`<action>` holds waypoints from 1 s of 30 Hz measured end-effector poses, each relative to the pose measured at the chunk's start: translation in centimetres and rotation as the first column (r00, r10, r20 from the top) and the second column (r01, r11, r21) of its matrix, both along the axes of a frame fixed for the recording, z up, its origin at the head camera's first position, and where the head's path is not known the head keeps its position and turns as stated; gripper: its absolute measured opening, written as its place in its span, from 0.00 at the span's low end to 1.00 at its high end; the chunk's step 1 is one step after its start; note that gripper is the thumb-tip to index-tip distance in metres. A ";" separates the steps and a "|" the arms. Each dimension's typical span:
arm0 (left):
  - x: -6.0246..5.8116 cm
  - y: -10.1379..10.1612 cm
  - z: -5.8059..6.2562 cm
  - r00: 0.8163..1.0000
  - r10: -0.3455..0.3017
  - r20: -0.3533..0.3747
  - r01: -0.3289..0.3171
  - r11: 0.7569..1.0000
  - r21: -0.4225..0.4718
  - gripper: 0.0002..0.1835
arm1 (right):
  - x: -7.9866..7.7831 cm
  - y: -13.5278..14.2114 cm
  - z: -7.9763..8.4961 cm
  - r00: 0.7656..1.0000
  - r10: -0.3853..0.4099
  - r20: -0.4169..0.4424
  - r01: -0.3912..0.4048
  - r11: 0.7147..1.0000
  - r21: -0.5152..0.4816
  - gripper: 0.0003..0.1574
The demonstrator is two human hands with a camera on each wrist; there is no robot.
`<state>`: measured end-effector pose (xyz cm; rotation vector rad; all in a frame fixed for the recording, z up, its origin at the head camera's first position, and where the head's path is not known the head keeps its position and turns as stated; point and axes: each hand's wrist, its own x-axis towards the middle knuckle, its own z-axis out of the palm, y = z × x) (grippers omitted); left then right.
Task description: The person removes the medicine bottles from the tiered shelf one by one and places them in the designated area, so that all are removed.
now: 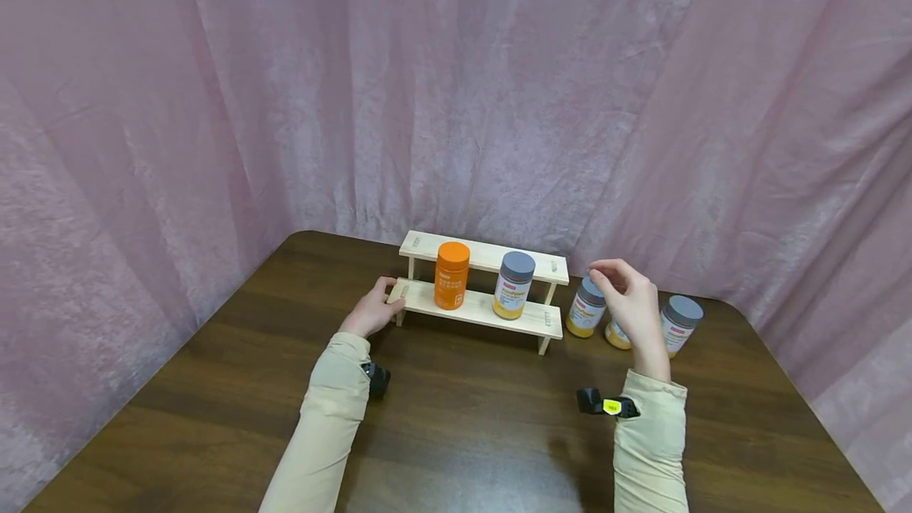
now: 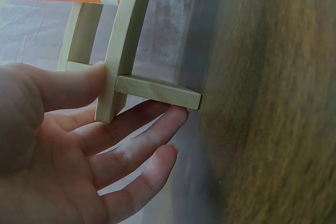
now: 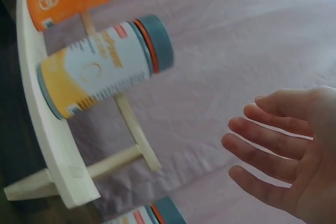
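Observation:
A two-step wooden display shelf stands on the table. At the left end of its lower step, my left hand grips the board, thumb on top and fingers beneath, near the short leg. An orange bottle and a white-and-yellow bottle with a grey cap stand upright on the lower step. My right hand hovers to the right of the shelf, holding nothing, its fingers loosely bent in the right wrist view. Close by it stands another grey-capped bottle.
Two more grey-capped bottles stand on the table at the right, one bottle partly behind my right hand and another bottle farther right. A pink curtain hangs behind the brown wooden table.

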<state>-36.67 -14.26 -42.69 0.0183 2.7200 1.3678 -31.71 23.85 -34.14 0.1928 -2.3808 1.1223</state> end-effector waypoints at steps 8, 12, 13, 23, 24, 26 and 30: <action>-0.1 -0.2 -0.2 1.000 -0.002 0.002 0.002 1.000 -0.015 0.29 | -0.8 -2.2 -0.7 0.997 0.080 -0.009 -0.081 0.996 -0.045 0.15; -0.2 -0.2 -0.3 1.000 -0.009 0.003 0.009 1.000 -0.020 0.29 | -1.4 -3.0 -1.3 0.995 0.096 -0.034 -0.098 0.992 -0.081 0.14; -0.3 -0.2 -0.3 1.000 -0.009 0.000 0.009 1.000 -0.019 0.29 | -1.5 -3.2 -1.5 0.995 0.094 -0.038 -0.097 0.992 -0.082 0.14; -0.4 -0.2 -0.3 1.000 -0.010 -0.021 0.009 1.000 -0.025 0.28 | -2.4 -4.7 -2.9 0.984 0.170 0.053 -0.163 0.980 -0.116 0.21; -0.4 -0.2 -0.3 1.000 -0.012 -0.019 0.011 1.000 -0.026 0.29 | -2.5 -4.9 -3.1 0.982 0.178 0.060 -0.170 0.978 -0.123 0.22; -0.3 -0.1 -0.3 1.000 -0.011 -0.017 0.010 0.999 -0.034 0.28 | -2.5 -5.5 -3.3 0.978 0.192 0.082 -0.179 0.974 -0.140 0.27; -0.3 -0.2 -0.3 1.000 -0.004 -0.016 0.004 0.999 -0.041 0.28 | -2.6 -7.0 -3.8 0.975 0.195 0.109 -0.179 0.973 -0.147 0.35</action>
